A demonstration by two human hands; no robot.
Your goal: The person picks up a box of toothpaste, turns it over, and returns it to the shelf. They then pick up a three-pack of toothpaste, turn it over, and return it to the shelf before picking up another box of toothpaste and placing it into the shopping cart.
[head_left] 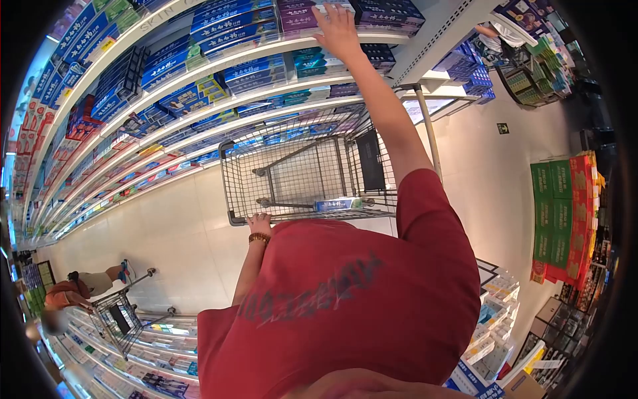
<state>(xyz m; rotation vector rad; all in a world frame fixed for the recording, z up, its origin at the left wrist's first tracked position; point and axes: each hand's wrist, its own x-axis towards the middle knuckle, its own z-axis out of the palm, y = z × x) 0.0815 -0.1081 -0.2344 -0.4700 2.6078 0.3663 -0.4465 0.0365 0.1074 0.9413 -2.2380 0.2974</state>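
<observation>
My right hand (pixel 339 32) is stretched up to the shelf, its fingers spread over purple toothpaste boxes (pixel 297 16). Dark blue boxes (pixel 391 12) stand just to the right of it, and blue and white boxes (pixel 232 25) to the left. Low by my body, my left hand (pixel 260 224) has its fingers over the near rim of a shopping cart (pixel 292 130), by the corner. A single blue and white toothpaste box (pixel 337 204) lies in the cart, close to its near side.
Long white shelves (pixel 219 106) packed with boxes run away to the left. Another person (pixel 70 290) stands with a second cart (pixel 119 322) at lower left. A stack of green and red cartons (pixel 561 213) is on the right. Pale floor (pixel 472 179) shows beside the cart.
</observation>
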